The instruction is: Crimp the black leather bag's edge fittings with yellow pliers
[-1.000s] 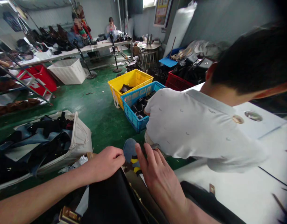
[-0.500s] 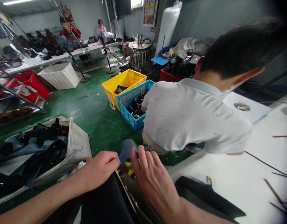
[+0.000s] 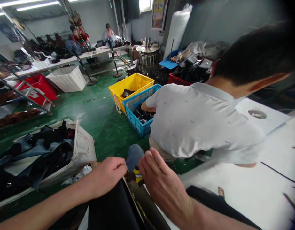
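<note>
My left hand (image 3: 106, 176) is closed in a fist on the top edge of a black leather bag (image 3: 113, 207) at the bottom of the view. My right hand (image 3: 161, 183) is beside it, fingers curled down over the bag's far end, where a small black and yellow piece (image 3: 135, 175) shows between the hands. What the right fingertips pinch is hidden. The bag's open mouth with a gold zip line (image 3: 141, 204) runs between my wrists.
A person in a white shirt (image 3: 197, 121) bends over a blue crate (image 3: 137, 111) just ahead, next to a yellow crate (image 3: 130, 88) and a red one (image 3: 178, 80). A white bin of dark leather pieces (image 3: 46, 150) lies at left. A white table (image 3: 257, 188) is at right. Other people sit at a far bench.
My right hand's fingers have curled from stretched out to bent down over the bag's end. The left fist stays in place. The person ahead reaches an arm into the blue crate.
</note>
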Demonstrator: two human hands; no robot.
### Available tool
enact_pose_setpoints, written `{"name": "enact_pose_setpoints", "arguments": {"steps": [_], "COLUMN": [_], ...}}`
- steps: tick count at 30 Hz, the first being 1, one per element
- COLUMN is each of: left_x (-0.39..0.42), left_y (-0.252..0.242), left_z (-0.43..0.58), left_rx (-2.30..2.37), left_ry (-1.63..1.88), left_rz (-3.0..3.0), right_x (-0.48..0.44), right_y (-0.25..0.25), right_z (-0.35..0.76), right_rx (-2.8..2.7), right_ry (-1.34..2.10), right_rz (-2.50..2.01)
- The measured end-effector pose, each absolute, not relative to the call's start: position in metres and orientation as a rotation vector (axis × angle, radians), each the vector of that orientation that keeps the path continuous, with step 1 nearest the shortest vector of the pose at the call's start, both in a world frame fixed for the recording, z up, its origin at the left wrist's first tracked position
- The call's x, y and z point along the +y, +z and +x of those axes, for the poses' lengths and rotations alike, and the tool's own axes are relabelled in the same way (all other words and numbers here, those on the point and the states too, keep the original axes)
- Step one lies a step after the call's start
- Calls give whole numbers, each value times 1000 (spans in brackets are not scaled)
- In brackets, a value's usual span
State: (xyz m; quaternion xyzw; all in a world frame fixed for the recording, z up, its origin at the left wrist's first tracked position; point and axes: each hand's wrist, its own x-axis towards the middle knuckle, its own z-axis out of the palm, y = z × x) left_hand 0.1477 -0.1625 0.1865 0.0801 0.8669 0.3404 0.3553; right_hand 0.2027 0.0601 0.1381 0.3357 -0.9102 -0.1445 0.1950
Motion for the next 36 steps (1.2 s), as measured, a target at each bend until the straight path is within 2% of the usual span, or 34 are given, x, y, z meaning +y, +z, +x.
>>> {"name": "enact_pose_setpoints", "arguments": {"steps": [16,28,36], "left_x": [-169,-171,-171], "left_y": [209,206,187], "left_z": [141,145,147], "left_rx": [2056,2061,2049], "left_ry": [831,807,877], "left_rz": [395,412,466], "right_x": [77,80,80], "right_y": [119,106,85], "right_z": [194,188,195], "right_rx": [-3068,-3142,-3158], "right_ry": [303,683,762], "right_rz": [856,844,808]}}
